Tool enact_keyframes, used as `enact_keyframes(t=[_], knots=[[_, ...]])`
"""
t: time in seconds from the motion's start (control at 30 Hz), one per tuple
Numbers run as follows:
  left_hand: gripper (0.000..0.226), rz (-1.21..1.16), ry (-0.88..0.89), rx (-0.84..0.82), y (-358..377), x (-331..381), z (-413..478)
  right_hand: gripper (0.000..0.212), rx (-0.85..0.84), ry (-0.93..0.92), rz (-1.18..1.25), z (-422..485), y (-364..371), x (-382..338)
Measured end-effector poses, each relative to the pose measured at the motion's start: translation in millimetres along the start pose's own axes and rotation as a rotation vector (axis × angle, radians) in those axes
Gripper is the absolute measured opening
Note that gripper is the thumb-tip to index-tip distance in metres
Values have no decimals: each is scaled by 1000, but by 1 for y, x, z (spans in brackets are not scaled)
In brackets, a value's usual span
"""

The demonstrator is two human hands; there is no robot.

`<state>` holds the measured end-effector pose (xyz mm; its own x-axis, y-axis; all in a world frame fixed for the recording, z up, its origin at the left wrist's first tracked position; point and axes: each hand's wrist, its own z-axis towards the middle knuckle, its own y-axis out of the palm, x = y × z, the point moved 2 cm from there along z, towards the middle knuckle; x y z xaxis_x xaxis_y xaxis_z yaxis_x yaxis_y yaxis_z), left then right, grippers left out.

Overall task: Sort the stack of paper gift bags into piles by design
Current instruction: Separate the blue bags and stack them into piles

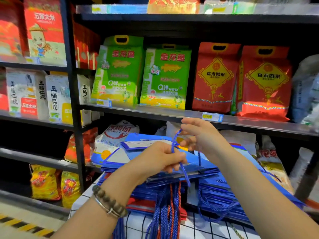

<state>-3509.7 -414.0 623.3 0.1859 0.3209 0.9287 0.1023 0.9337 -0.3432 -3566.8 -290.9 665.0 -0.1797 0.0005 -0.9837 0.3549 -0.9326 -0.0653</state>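
Paper gift bags (214, 185), flat glossy blue stack; left grip (160, 157) and right grip (202, 135) tight on twisted blue cord (175, 139).

I see the gift bags (212, 185) stacked on the bench (136, 228), shelf (155, 113) behind them (rice packs (165, 76) stand on it); left hand (160, 157) above the stack, right hand (202, 135) just behind, handle cord (174, 141) between.
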Motion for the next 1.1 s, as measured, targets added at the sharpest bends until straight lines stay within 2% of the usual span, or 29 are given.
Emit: enact_keyframes(t=[0.1,0.17,0.23,0.37,0.43,0.5,0.6,0.77,1.0,1.1], knots=[[15,-4,-32,93,-23,-4,-4,28,33,-41,-356,1,-6,15],[15,62,-63,142,-36,-8,-7,28,-7,-81,-475,-3,-8,29],[16,137,-89,185,-42,-12,-9,20,-69,-196,-622,-10,-8,39],[18,44,-103,250,-38,-13,-9,4,-249,-264,-794,-25,2,55],[19,-2,-86,274,-34,-11,-9,13,-269,-279,-866,-24,9,57],[20,-34,-67,284,-31,-8,-8,27,-266,-267,-812,-19,13,58],[18,-53,-74,279,-26,-9,-8,35,-276,-253,-774,-15,14,61],[14,245,-97,220,-14,-24,-7,28,-166,-261,-830,-14,18,66],[24,170,-77,358,-12,-30,-8,8,-134,-251,-759,-19,16,69],[26,188,-102,359,-14,-35,-9,16,-87,-281,-756,-27,5,79]])
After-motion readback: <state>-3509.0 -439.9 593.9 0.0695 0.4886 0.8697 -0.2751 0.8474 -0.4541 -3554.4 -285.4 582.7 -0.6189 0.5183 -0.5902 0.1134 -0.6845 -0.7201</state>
